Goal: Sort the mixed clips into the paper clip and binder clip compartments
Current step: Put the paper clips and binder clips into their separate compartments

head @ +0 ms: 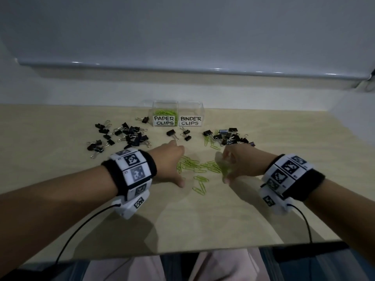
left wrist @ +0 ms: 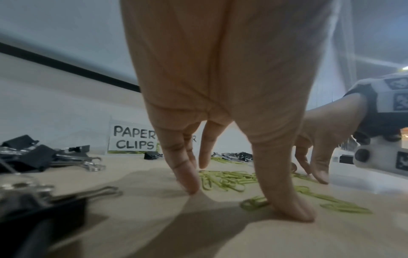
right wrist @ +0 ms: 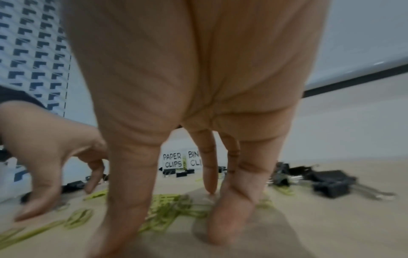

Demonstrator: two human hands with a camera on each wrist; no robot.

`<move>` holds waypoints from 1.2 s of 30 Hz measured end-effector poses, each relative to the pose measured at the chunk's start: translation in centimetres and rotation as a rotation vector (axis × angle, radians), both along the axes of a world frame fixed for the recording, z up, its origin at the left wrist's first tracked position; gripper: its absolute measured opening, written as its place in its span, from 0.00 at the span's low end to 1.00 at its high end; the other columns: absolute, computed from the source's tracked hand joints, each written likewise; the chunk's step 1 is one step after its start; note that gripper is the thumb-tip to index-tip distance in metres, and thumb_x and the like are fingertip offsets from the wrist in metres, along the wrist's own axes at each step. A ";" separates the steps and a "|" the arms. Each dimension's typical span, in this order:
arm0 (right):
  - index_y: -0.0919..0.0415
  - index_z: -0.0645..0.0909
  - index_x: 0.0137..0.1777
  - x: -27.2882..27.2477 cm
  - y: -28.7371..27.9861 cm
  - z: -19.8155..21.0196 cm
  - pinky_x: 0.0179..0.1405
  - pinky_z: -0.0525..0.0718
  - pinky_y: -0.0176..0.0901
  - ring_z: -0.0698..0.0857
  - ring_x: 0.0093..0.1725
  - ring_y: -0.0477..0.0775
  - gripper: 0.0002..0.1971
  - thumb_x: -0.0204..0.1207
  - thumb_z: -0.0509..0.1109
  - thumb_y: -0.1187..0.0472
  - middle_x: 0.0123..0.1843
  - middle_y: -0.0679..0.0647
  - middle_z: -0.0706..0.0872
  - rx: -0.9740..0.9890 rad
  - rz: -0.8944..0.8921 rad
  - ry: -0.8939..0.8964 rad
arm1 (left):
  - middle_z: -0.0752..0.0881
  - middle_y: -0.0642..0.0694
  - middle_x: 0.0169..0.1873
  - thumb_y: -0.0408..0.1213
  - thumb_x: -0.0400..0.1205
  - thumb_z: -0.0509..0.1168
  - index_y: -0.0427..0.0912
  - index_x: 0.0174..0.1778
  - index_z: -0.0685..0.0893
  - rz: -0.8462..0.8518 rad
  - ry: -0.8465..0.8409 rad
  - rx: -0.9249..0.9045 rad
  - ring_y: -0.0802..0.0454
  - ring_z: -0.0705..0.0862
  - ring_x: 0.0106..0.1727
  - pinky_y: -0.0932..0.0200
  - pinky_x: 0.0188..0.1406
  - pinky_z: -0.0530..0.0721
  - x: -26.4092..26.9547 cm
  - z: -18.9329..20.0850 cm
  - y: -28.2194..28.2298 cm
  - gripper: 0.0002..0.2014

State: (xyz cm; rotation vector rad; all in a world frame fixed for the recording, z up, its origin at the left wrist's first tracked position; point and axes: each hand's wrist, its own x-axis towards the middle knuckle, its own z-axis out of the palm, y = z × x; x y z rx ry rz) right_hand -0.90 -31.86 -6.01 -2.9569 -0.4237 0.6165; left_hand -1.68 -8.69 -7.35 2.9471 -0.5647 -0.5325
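Observation:
A loose heap of green paper clips (head: 195, 168) (left wrist: 227, 179) (right wrist: 176, 207) lies mid-table between my hands. My left hand (head: 178, 163) (left wrist: 243, 200) stands at the heap's left edge, fingers straight, tips on the table. My right hand (head: 225, 167) (right wrist: 172, 218) stands at its right edge the same way, blurred, fingertips among the clips. Neither hand holds anything. At the back stand two clear compartments: PAPER CLIPS (head: 164, 115), holding green clips, and BINDER CLIPS (head: 190, 115). Black binder clips lie in a left pile (head: 121, 136) and a right pile (head: 232, 136).
Three stray binder clips (head: 183, 133) lie just before the compartments. More green clips (head: 212, 141) mix into the right pile. A wall ledge (head: 182, 68) runs behind the table. The table's near edge (head: 182, 254) is by my lap, and cables trail from both wrist bands.

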 end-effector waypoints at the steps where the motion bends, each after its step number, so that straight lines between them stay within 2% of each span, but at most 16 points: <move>1: 0.57 0.78 0.61 0.2 0.8 -0.2 0.45 0.75 0.40 0.78 0.49 0.51 0.34 0.57 0.85 0.47 0.50 0.49 0.80 0.038 -0.004 -0.013 | 0.75 0.47 0.58 0.58 0.63 0.79 0.44 0.67 0.73 -0.005 0.007 -0.023 0.49 0.77 0.55 0.53 0.56 0.80 0.4 0.0 -0.4 0.40; 3: 0.55 0.81 0.58 0.5 2.4 -0.6 0.45 0.74 0.39 0.79 0.48 0.49 0.28 0.58 0.84 0.50 0.49 0.47 0.81 0.102 0.010 -0.021 | 0.76 0.49 0.52 0.52 0.64 0.80 0.44 0.63 0.76 -0.012 0.017 -0.074 0.52 0.76 0.51 0.59 0.48 0.76 1.1 0.1 -1.1 0.35; 6: 0.55 0.84 0.55 1.0 4.4 -0.9 0.44 0.75 0.38 0.80 0.46 0.49 0.23 0.60 0.84 0.53 0.47 0.46 0.83 0.158 0.085 -0.041 | 0.79 0.50 0.45 0.45 0.65 0.81 0.44 0.54 0.80 -0.006 0.035 -0.140 0.53 0.76 0.44 0.60 0.40 0.73 1.8 0.1 -1.5 0.25; 9: 0.58 0.85 0.53 1.4 5.6 -1.1 0.41 0.76 0.40 0.81 0.44 0.50 0.20 0.63 0.82 0.55 0.45 0.49 0.85 0.147 0.164 -0.068 | 0.82 0.50 0.41 0.41 0.68 0.80 0.40 0.51 0.84 -0.029 0.071 -0.154 0.52 0.79 0.42 0.60 0.40 0.76 2.2 0.3 -1.6 0.20; 12: 0.59 0.87 0.52 1.6 5.8 -1.1 0.47 0.85 0.47 0.85 0.46 0.55 0.16 0.63 0.81 0.57 0.46 0.53 0.88 0.142 0.201 -0.101 | 0.83 0.47 0.41 0.38 0.71 0.78 0.37 0.51 0.86 -0.050 0.090 -0.152 0.51 0.79 0.42 0.58 0.43 0.77 2.4 0.4 -1.8 0.16; 14: 0.59 0.88 0.50 1.6 5.7 -1.2 0.48 0.86 0.50 0.85 0.46 0.56 0.13 0.65 0.78 0.60 0.45 0.55 0.89 0.149 0.223 -0.131 | 0.84 0.45 0.40 0.38 0.73 0.77 0.36 0.50 0.87 -0.071 0.079 -0.139 0.51 0.79 0.42 0.59 0.41 0.76 2.4 0.6 -1.9 0.13; 17: 0.57 0.89 0.49 1.4 5.5 -1.2 0.43 0.83 0.43 0.85 0.42 0.55 0.11 0.67 0.73 0.63 0.44 0.54 0.90 0.173 0.252 -0.187 | 0.81 0.48 0.33 0.34 0.75 0.72 0.35 0.46 0.87 -0.103 0.035 -0.125 0.53 0.77 0.34 0.63 0.33 0.72 2.5 0.8 -2.0 0.07; 20: 0.59 0.89 0.50 1.7 5.1 -1.0 0.42 0.78 0.37 0.86 0.43 0.53 0.11 0.69 0.70 0.65 0.45 0.55 0.91 0.217 0.243 -0.200 | 0.75 0.53 0.27 0.32 0.76 0.69 0.33 0.45 0.87 -0.110 0.020 -0.133 0.56 0.73 0.29 0.67 0.24 0.67 2.7 0.9 -1.8 0.06; 23: 0.63 0.89 0.48 2.6 4.6 -0.8 0.41 0.80 0.35 0.85 0.40 0.51 0.08 0.70 0.74 0.64 0.44 0.57 0.91 0.292 0.205 -0.201 | 0.78 0.54 0.28 0.32 0.76 0.70 0.34 0.45 0.87 -0.097 0.043 -0.170 0.56 0.76 0.30 0.69 0.27 0.71 3.1 1.1 -1.3 0.06; 26: 0.63 0.90 0.47 3.7 3.9 -0.6 0.35 0.80 0.34 0.82 0.33 0.45 0.07 0.69 0.76 0.67 0.39 0.53 0.88 0.403 0.060 -0.108 | 0.87 0.46 0.37 0.34 0.77 0.71 0.34 0.47 0.89 -0.055 0.063 -0.252 0.53 0.82 0.37 0.62 0.38 0.81 3.9 1.5 -0.1 0.07; 28: 0.62 0.90 0.45 4.5 3.9 -0.1 0.33 0.83 0.35 0.82 0.28 0.43 0.06 0.69 0.77 0.69 0.34 0.52 0.87 0.527 -0.054 -0.063 | 0.89 0.42 0.39 0.34 0.77 0.71 0.32 0.47 0.89 -0.022 0.056 -0.320 0.54 0.81 0.34 0.65 0.36 0.81 4.7 2.0 0.8 0.08; 30: 0.64 0.90 0.43 5.4 4.3 0.9 0.30 0.86 0.35 0.84 0.27 0.46 0.05 0.69 0.77 0.71 0.31 0.55 0.86 0.681 -0.156 -0.021 | 0.90 0.38 0.39 0.33 0.77 0.72 0.31 0.46 0.88 0.050 0.060 -0.418 0.56 0.82 0.29 0.68 0.31 0.82 5.9 2.5 2.0 0.07; 33: 0.67 0.89 0.45 7.5 5.8 2.9 0.39 0.91 0.44 0.88 0.33 0.52 0.06 0.68 0.78 0.71 0.32 0.54 0.88 0.847 -0.209 -0.008 | 0.90 0.39 0.38 0.32 0.77 0.72 0.33 0.46 0.87 0.185 0.024 -0.559 0.55 0.86 0.29 0.65 0.33 0.87 8.1 3.7 3.6 0.06; 36: 0.69 0.88 0.47 10.3 8.1 4.6 0.41 0.91 0.44 0.89 0.34 0.53 0.07 0.69 0.76 0.72 0.36 0.57 0.89 0.928 -0.194 -0.045 | 0.89 0.42 0.35 0.34 0.77 0.73 0.35 0.43 0.87 0.300 -0.102 -0.648 0.53 0.87 0.30 0.60 0.36 0.89 10.8 5.1 4.8 0.05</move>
